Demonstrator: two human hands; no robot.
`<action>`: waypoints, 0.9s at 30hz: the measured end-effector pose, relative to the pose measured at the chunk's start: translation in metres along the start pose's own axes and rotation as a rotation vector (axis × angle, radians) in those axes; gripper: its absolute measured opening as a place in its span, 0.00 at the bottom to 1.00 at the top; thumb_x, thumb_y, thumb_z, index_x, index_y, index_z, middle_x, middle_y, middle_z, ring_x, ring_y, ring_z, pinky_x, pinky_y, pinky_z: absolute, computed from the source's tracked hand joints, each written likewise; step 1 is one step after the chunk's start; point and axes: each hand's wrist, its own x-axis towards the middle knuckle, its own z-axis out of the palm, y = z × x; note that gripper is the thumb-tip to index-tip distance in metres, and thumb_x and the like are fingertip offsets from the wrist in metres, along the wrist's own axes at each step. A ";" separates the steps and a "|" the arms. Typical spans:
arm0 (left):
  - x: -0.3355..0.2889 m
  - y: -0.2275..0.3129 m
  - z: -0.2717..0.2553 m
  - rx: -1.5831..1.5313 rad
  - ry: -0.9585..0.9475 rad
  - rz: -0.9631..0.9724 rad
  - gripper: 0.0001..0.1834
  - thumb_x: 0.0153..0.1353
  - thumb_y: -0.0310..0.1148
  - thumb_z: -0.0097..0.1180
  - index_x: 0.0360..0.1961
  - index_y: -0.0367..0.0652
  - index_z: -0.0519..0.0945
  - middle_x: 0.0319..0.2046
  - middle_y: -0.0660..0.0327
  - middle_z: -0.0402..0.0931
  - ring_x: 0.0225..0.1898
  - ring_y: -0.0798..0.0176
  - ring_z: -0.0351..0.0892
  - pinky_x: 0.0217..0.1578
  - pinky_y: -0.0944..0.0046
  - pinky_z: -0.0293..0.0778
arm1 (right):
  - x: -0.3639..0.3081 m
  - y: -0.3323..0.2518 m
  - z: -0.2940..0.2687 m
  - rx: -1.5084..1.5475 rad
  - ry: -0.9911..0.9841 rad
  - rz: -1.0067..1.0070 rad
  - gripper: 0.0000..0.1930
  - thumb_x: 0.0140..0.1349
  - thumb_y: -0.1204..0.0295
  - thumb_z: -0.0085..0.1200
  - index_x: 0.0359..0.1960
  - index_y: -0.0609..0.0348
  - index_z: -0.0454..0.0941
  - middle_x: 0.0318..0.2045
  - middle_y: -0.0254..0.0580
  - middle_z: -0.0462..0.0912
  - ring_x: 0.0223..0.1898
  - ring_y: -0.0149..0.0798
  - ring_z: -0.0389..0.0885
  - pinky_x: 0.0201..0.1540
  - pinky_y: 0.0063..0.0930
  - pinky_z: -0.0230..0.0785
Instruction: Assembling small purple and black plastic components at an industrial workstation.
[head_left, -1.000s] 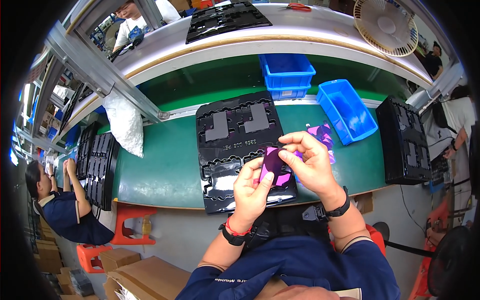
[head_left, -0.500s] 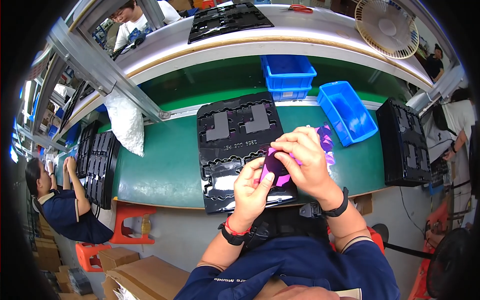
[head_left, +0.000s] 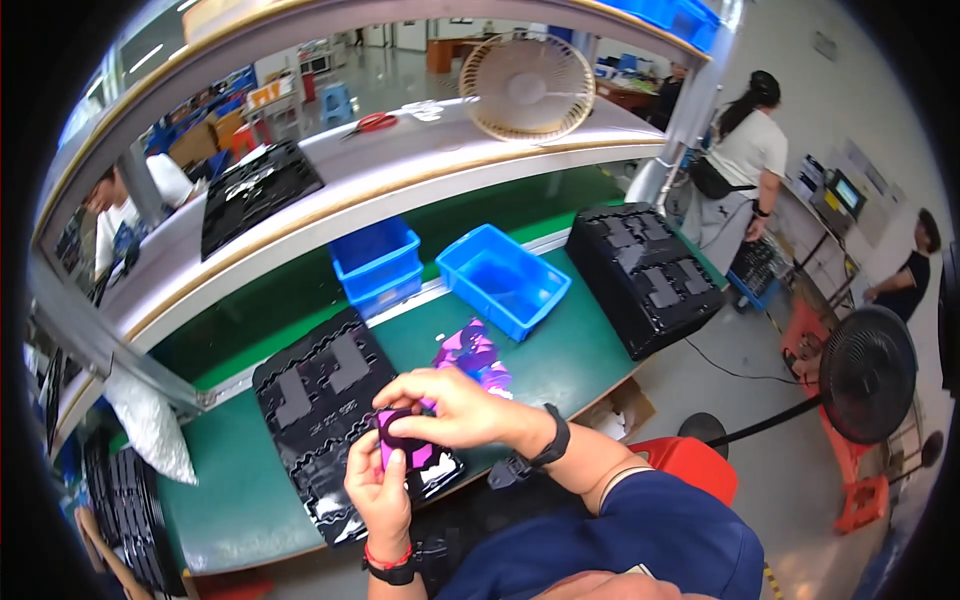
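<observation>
At far left, a stack of black trays (head_left: 125, 515) is seen at the bench's end, with a white plastic bag (head_left: 150, 430) hung just beside it. To the right, a black moulded tray (head_left: 302, 440) is laid on the green bench (head_left: 235, 500), two grey pieces (head_left: 350, 362) being seated in its far part. Above the tray's near right part, a magenta-and-black piece (head_left: 411, 452) is held: its lower left is pinched between the thumb and fingers of the left hand (head_left: 378, 488), and its upper edge between the thumb and bent fingers of the right hand (head_left: 452, 408). Beyond the hands, stacked blue bins (head_left: 385, 284), scattered purple pieces (head_left: 468, 352) and a tilted-looking open blue bin (head_left: 505, 285) are shown, followed by a taller stack of black trays (head_left: 612, 297); a black fan (head_left: 868, 375) is placed at far right.
</observation>
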 end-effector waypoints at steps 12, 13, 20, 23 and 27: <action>0.005 0.016 0.017 -0.068 -0.063 -0.119 0.32 0.50 0.20 0.59 0.56 0.38 0.59 0.43 0.54 0.71 0.45 0.63 0.73 0.47 0.66 0.71 | -0.021 -0.013 0.005 0.255 0.274 0.078 0.06 0.57 0.78 0.53 0.36 0.65 0.73 0.29 0.36 0.78 0.33 0.24 0.76 0.36 0.20 0.69; 0.004 0.016 0.017 -0.055 -0.048 -0.116 0.32 0.51 0.19 0.58 0.56 0.39 0.59 0.43 0.54 0.71 0.45 0.63 0.74 0.45 0.66 0.72 | -0.023 -0.012 0.006 0.271 0.298 0.076 0.06 0.58 0.78 0.53 0.36 0.65 0.73 0.30 0.35 0.77 0.33 0.24 0.75 0.37 0.20 0.69; 0.000 0.038 0.004 0.123 -0.016 -0.003 0.31 0.53 0.17 0.53 0.59 0.38 0.60 0.43 0.54 0.71 0.42 0.63 0.72 0.42 0.66 0.71 | -0.041 0.006 0.012 0.453 0.141 0.139 0.10 0.53 0.75 0.58 0.36 0.62 0.73 0.30 0.32 0.75 0.33 0.23 0.71 0.35 0.18 0.65; 0.003 0.065 -0.007 0.342 -0.066 -0.133 0.42 0.49 0.14 0.56 0.63 0.45 0.52 0.39 0.56 0.73 0.38 0.65 0.73 0.40 0.67 0.72 | -0.045 -0.003 0.009 0.331 -0.036 0.138 0.07 0.53 0.74 0.59 0.30 0.63 0.75 0.23 0.32 0.77 0.26 0.23 0.74 0.28 0.19 0.68; 0.007 0.068 -0.016 0.481 -0.199 -0.162 0.45 0.48 0.15 0.59 0.65 0.51 0.51 0.35 0.61 0.75 0.34 0.68 0.74 0.37 0.71 0.70 | -0.048 0.001 0.017 0.288 -0.073 0.114 0.07 0.49 0.77 0.58 0.26 0.68 0.75 0.18 0.41 0.78 0.21 0.29 0.76 0.23 0.22 0.68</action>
